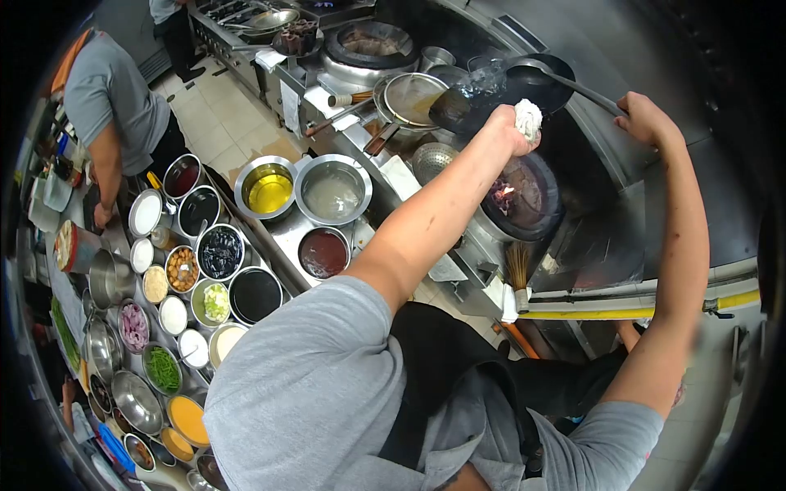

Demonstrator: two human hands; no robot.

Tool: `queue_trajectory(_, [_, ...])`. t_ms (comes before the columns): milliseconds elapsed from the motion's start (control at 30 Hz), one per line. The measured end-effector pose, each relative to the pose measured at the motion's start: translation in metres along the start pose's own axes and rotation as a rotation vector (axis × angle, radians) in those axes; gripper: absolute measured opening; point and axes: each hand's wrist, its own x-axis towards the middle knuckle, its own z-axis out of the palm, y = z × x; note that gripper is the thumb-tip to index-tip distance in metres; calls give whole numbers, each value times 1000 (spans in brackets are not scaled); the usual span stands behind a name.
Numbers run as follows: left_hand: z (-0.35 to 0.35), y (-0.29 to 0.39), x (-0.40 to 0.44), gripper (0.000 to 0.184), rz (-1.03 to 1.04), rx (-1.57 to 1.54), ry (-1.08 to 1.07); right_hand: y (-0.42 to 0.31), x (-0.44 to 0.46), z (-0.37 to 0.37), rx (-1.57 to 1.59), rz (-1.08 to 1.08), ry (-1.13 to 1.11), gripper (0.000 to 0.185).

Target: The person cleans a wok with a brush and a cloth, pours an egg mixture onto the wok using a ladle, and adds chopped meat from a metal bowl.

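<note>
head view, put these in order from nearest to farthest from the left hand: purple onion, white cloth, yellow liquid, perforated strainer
From the left hand:
1. white cloth, in its grip
2. perforated strainer, just to its left, on the stove side
3. yellow liquid, farther left, in a metal pot
4. purple onion, far left among the ingredient bowls

Wok [468, 114]: deep black
Ladle [587, 93]: dull silver-gray
Cloth [528, 120]: plain white
Wearer's shirt [299, 380]: heathered gray, worn with a black apron [442, 348]
Co-worker's shirt [119, 94]: solid gray, with orange at the back
Oil [270, 194]: clear golden yellow
Chopped onions [134, 326]: purple and white
Chopped greens [163, 370]: vivid green
Sauce [188, 419]: bright orange
Pipe [606, 314]: yellow
Floor tiles [209, 100]: pale cream, a grid of squares
</note>
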Motion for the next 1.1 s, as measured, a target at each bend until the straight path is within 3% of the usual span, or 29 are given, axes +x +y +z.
queue_trajectory(133, [0, 9, 2, 34, -2, -36, -72, -16, 10, -27, 6, 143, -113, 20])
queue_trajectory(267, [-10, 20, 19, 30, -26, -77, -138, -3, 27, -27, 9, 43, -50, 19])
queue_trajectory(400, [-14, 25, 20, 27, -77, -99, -228, -39, 18, -53, 45, 227, -83, 20])
queue_trajectory(667, [-21, 33, 30, 28, -172, -65, -248, -43, 19, -51, 65, 213, -75, 20])
queue_trajectory(733, [-22, 30, 37, 29, -171, -46, -199, -29, 16, -35, 93, 218, -20, 22])
queue_trajectory(800, [-23, 23, 36, 33, -193, -71, -150, 10, 19, -6, -96, -11, -18, 23])
queue_trajectory(833, [-39, 18, 64, 31, -173, -157, -173, 25, 16, 10, -220, 1, -88, 42])
queue_trajectory(867, [-10, -2, 1, 30, -41, -117, 87, 42, -2, 41, -114, 34, -29, 46])
queue_trajectory(933, [-33, -27, 7, 26, -4, 18, 17, 61, -43, 105, 99, 94, 73, 44])
queue_trajectory(967, [-80, -42, 76, 24, 45, -41, -194, 63, -65, 139, 207, 123, 117, 38])
queue_trajectory(1000, [-88, -52, 74, 17, 132, 68, -107, 64, -87, 172, 313, 147, 164, 32])
queue_trajectory(1033, [-94, -61, 61, 15, 276, 287, 68, 74, -98, 209, 538, 166, 18, 32])
queue_trajectory(1067, [-105, -71, 61, 20, 411, 550, 273, 94, -110, 297, 525, -22, 385, 27])
queue_trajectory(1100, [-119, -82, 82, 29, 516, 756, 521, -18, -144, 190, 451, 38, 227, 32])
